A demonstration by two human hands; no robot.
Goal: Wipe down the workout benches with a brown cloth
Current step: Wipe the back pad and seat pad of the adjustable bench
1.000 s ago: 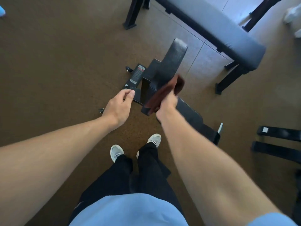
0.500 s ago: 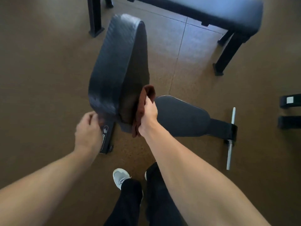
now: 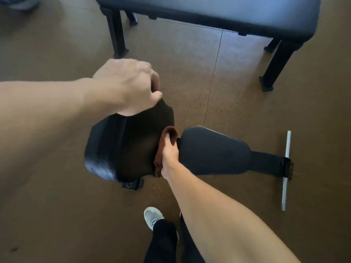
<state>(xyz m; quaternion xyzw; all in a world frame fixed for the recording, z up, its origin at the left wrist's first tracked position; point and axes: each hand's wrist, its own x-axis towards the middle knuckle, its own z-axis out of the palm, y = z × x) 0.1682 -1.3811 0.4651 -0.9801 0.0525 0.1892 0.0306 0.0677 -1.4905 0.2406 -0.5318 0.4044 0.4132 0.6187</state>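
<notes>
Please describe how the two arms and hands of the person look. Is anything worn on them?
Both forearms are bare down to the wrists; no sleeves cover them. The left hand and the right hand wear no gloves. No watch, ring or bracelet shows. The upper arms are out of view.

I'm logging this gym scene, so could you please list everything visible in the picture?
backrest: 1, black, raised, centre, left hand on its top
seat pad: 1, black, right of the backrest
cloth: 1, brown, pressed against the backrest
bar: 1, silver, at the bench's foot end, right
flat bench: 1, dark blue-black, top of view
floor: brown, seamed tiles near the top
object: grey-blue, blurred, top left corner; cannot identify
shoe: 1 clearly visible, grey, bottom centre
trousers: black, bottom centre
left hand: gripping the backrest's top
right hand: holding the cloth
</notes>
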